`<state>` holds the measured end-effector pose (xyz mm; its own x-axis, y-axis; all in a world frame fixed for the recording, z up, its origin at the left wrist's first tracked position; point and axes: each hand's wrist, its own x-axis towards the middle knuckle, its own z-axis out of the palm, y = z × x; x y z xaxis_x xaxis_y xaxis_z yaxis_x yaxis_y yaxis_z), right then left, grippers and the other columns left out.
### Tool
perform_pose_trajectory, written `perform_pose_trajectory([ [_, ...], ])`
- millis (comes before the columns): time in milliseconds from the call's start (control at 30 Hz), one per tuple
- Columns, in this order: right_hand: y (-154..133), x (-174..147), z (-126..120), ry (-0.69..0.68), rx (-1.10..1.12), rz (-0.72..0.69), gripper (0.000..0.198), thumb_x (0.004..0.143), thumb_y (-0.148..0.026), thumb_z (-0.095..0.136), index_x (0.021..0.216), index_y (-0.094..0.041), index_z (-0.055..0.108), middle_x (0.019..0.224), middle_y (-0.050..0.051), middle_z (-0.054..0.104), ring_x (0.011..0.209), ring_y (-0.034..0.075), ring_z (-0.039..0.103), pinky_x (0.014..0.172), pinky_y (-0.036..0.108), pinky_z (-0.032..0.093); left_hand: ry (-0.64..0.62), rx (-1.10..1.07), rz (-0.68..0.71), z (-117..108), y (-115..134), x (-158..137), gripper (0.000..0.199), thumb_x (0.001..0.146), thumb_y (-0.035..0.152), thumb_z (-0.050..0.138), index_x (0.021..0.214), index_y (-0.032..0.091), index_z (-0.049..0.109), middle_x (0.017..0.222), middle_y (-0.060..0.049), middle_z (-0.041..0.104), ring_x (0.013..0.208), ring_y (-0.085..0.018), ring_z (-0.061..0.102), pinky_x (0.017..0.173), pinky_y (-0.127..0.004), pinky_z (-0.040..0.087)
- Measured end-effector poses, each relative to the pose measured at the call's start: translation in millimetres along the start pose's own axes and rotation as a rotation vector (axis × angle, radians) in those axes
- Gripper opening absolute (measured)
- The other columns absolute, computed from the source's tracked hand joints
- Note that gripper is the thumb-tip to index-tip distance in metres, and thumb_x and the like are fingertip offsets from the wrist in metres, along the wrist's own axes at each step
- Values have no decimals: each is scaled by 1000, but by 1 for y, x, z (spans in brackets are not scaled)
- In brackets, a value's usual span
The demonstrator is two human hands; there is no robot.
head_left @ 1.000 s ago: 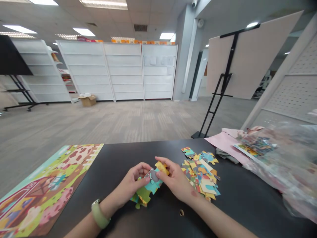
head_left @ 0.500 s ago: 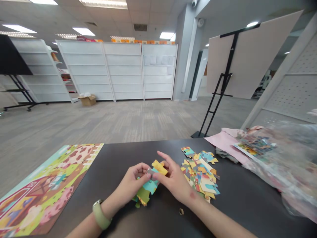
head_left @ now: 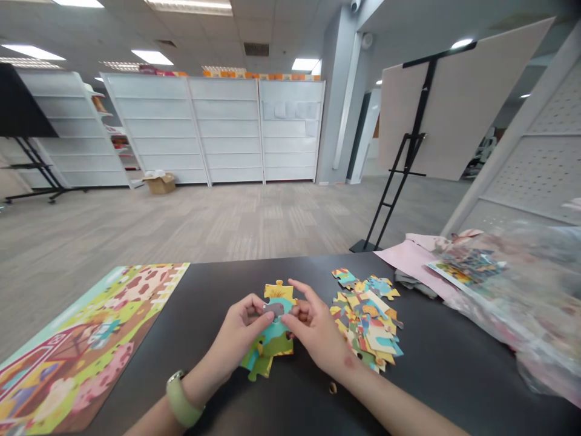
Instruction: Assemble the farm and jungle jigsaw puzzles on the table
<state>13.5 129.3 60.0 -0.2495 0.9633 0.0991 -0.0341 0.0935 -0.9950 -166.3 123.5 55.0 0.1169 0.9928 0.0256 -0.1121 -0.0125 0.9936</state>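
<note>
Between my hands is a joined strip of jigsaw puzzle pieces (head_left: 278, 332), yellow at the top, blue with a grey patch in the middle and green at the bottom. My left hand (head_left: 245, 327) pinches its left edge, thumb on the grey patch. My right hand (head_left: 312, 318) pinches the right edge with thumb and curled fingers, its index finger stretched out. Other green puzzle pieces (head_left: 259, 367) lie just under the strip, partly hidden by it and my left hand. A heap of loose puzzle pieces (head_left: 370, 324) is right of my right hand.
On the left of the black table (head_left: 218, 281) lies a farm-picture sheet (head_left: 118, 327). At the right are a pink sheet (head_left: 408, 260) and clear plastic bags (head_left: 535, 290). A small brown scrap (head_left: 333, 387) sits near my right forearm. Beyond stands an easel (head_left: 408, 151).
The puzzle strip has turned from tilted to nearly upright and flatter toward me, showing its yellow top and green bottom. Both hands still pinch its sides.
</note>
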Motion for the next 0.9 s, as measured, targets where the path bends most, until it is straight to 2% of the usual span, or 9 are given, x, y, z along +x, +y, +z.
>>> perform_pose_trajectory([
  [133,-3,1,0,-44,28,-23,38,81,-34,72,114,-21,61,71,-5,60,62,12,55,59,24,45,-62,-10,-13,-3,-4,2,49,69,53,88,79,18,55,75,3,60,60,-10,58,59,-22,45],
  [200,-4,1,0,-55,33,-41,33,81,-34,72,110,-21,63,74,-4,63,65,13,57,60,24,46,-70,-20,-16,-5,-7,3,48,70,52,88,81,19,54,76,3,61,60,-11,59,59,-22,45],
  [600,2,-1,-3,-24,-145,-80,33,85,-25,64,118,-22,64,75,-3,63,65,13,55,59,23,43,-80,95,8,-7,-11,3,42,72,41,87,83,18,54,74,5,61,54,-8,58,53,-18,41],
  [733,-1,-1,-3,-26,-185,-104,25,86,-24,63,111,-22,65,73,-4,60,65,13,54,59,24,41,-68,133,-3,-6,-9,1,42,71,39,87,83,18,53,73,6,59,52,-7,58,52,-17,40],
  [900,-2,-1,-4,-6,-202,-94,28,85,-25,64,112,-22,64,70,-5,60,63,14,54,58,24,40,-63,132,3,-5,-7,1,40,71,40,87,84,18,56,73,5,60,55,-10,60,55,-19,44],
])
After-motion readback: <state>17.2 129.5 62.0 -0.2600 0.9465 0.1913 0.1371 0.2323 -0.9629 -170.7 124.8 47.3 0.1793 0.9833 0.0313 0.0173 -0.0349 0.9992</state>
